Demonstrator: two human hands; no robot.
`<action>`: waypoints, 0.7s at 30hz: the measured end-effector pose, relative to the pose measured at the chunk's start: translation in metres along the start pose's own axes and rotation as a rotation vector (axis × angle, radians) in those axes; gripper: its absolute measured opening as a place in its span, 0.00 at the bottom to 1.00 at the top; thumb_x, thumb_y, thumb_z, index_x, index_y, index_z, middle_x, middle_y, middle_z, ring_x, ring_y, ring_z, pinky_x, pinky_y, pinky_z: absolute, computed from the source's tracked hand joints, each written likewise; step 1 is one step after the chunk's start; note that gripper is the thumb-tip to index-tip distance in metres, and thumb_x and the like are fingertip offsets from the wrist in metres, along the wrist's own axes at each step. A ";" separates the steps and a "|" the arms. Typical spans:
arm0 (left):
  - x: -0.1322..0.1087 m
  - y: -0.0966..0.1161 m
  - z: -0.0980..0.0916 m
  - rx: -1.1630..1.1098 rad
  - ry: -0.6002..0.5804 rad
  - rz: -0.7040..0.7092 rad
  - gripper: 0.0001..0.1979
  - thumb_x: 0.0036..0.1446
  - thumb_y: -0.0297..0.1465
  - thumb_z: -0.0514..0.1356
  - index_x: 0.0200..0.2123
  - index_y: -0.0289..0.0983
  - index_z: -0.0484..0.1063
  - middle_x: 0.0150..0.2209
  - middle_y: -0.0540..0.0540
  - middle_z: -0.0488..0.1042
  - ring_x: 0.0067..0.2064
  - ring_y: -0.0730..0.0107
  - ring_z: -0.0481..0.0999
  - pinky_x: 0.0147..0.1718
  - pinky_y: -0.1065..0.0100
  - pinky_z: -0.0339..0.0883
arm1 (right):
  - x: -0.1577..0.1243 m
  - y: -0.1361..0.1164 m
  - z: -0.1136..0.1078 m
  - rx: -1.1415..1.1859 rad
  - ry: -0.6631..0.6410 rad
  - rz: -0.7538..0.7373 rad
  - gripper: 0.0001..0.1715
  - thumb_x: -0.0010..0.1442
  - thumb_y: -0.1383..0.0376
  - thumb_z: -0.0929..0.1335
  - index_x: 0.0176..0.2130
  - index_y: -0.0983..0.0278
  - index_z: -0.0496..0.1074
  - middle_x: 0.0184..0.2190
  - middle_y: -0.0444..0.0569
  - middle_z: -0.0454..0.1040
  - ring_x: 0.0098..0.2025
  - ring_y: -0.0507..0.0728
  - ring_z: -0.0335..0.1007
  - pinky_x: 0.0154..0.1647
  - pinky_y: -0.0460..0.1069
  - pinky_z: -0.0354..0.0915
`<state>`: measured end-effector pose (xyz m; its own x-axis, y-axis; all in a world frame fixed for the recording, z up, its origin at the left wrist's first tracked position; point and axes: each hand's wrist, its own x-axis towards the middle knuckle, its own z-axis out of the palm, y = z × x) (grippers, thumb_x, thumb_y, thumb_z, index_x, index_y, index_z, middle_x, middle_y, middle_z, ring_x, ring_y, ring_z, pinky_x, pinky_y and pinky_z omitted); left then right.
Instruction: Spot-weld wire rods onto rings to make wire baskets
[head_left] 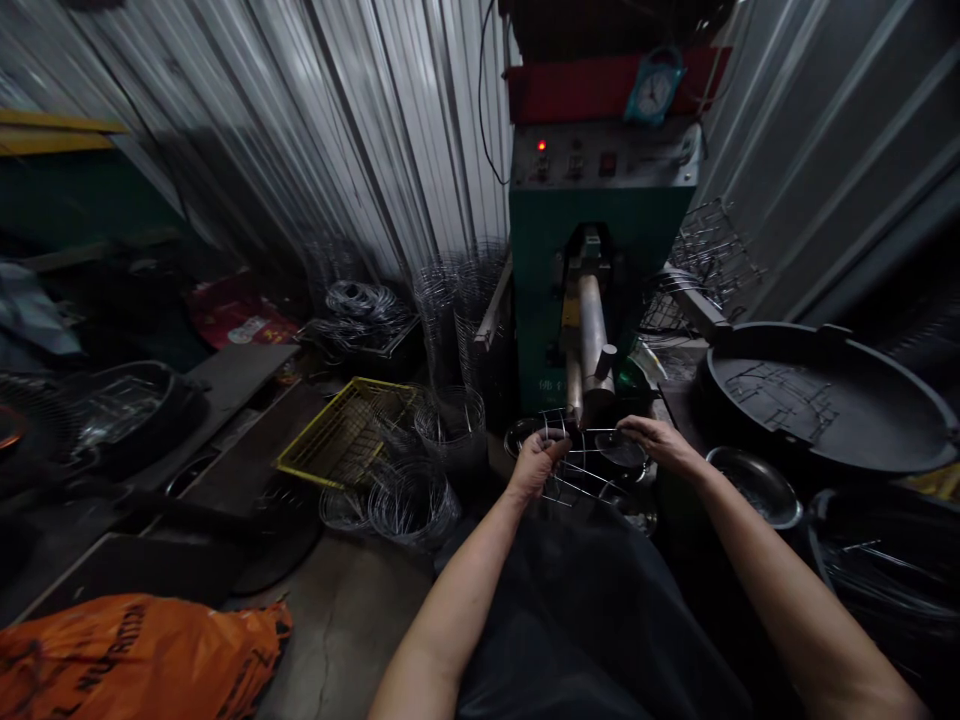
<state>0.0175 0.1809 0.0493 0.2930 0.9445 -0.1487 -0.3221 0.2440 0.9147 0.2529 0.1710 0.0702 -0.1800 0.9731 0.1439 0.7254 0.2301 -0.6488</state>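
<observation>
both hands hold a wire rack (581,465) just below the welder (596,290), close in front of the person. the left hand (534,465) has its fingers curled and pinching the rack's left wires; the right hand (660,440) lies over the right edge, fingers pressed together on the wire. a black tray (862,420) sits to the right, a yellow basket (345,430) and wire coils (412,500) to the left, an orange bag (135,655) near the floor.

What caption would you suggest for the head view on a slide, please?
Both hands, left hand and right hand, grip a wire frame beneath the green machine, wire rings piled alongside.
</observation>
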 end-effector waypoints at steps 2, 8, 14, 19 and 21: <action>0.000 0.000 0.000 -0.005 -0.012 0.007 0.19 0.35 0.38 0.66 0.31 0.34 0.68 0.16 0.58 0.58 0.14 0.86 0.55 0.12 0.79 0.44 | -0.002 0.000 0.002 0.003 0.027 -0.003 0.13 0.55 0.57 0.61 0.35 0.59 0.70 0.32 0.45 0.73 0.35 0.56 0.68 0.37 0.48 0.62; 0.001 -0.001 0.000 0.001 -0.029 -0.019 0.19 0.36 0.38 0.66 0.31 0.33 0.68 0.15 0.58 0.59 0.13 0.86 0.54 0.11 0.78 0.44 | -0.008 -0.008 0.007 -0.002 0.115 -0.040 0.14 0.55 0.56 0.60 0.34 0.60 0.70 0.32 0.46 0.73 0.34 0.55 0.68 0.36 0.48 0.63; 0.002 -0.004 -0.002 -0.022 -0.040 0.007 0.19 0.36 0.38 0.65 0.31 0.34 0.67 0.16 0.58 0.59 0.14 0.85 0.54 0.11 0.78 0.44 | -0.010 -0.011 0.008 0.023 0.112 -0.024 0.14 0.56 0.56 0.60 0.34 0.60 0.69 0.31 0.46 0.73 0.34 0.55 0.69 0.37 0.48 0.63; 0.002 -0.003 -0.002 -0.002 -0.046 0.017 0.19 0.37 0.38 0.65 0.32 0.34 0.67 0.16 0.58 0.58 0.13 0.86 0.54 0.11 0.78 0.44 | -0.013 -0.009 0.014 -0.033 0.230 -0.035 0.13 0.56 0.58 0.61 0.37 0.59 0.70 0.35 0.47 0.72 0.38 0.56 0.68 0.40 0.50 0.63; 0.002 -0.003 -0.003 0.001 -0.051 0.011 0.19 0.37 0.38 0.65 0.32 0.34 0.67 0.16 0.57 0.59 0.14 0.85 0.55 0.12 0.78 0.44 | -0.015 -0.010 0.014 -0.064 0.265 -0.038 0.12 0.56 0.59 0.60 0.37 0.59 0.70 0.35 0.47 0.72 0.38 0.55 0.68 0.40 0.50 0.63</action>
<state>0.0167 0.1828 0.0456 0.3352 0.9345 -0.1198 -0.3243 0.2338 0.9166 0.2389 0.1540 0.0646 -0.0339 0.9312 0.3629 0.7636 0.2584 -0.5917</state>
